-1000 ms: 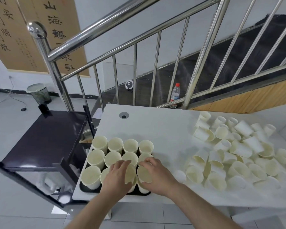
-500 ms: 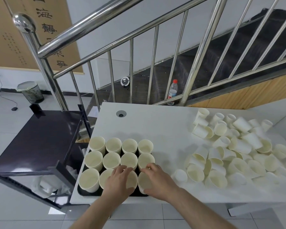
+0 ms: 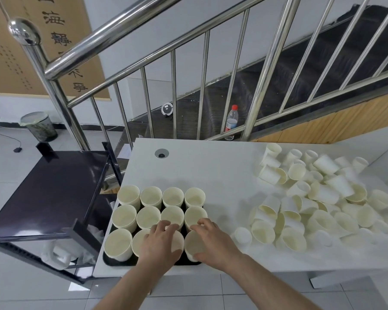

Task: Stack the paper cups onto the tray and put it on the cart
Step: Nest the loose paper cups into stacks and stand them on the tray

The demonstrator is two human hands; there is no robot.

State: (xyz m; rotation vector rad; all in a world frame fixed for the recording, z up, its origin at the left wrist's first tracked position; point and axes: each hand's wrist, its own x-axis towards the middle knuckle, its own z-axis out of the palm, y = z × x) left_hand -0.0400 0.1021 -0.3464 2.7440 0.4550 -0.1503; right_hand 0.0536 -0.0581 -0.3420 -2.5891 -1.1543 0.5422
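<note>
Upright cream paper cups (image 3: 150, 217) filling black tray (image 3: 108, 260), beside cart (image 3: 49, 193).

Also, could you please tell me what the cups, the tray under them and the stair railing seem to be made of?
The cups look like thin matte paper, white outside and cream inside, with rolled rims. The tray looks like black plastic with a slight sheen, though little of it shows. The stair railing appears to be polished stainless steel: mirror-bright tubes carrying sharp reflections.

Bright, even light; glare on the rail (image 3: 112, 34); soft shadows; wide-angle bending at edges; slight softness lower right.
</note>
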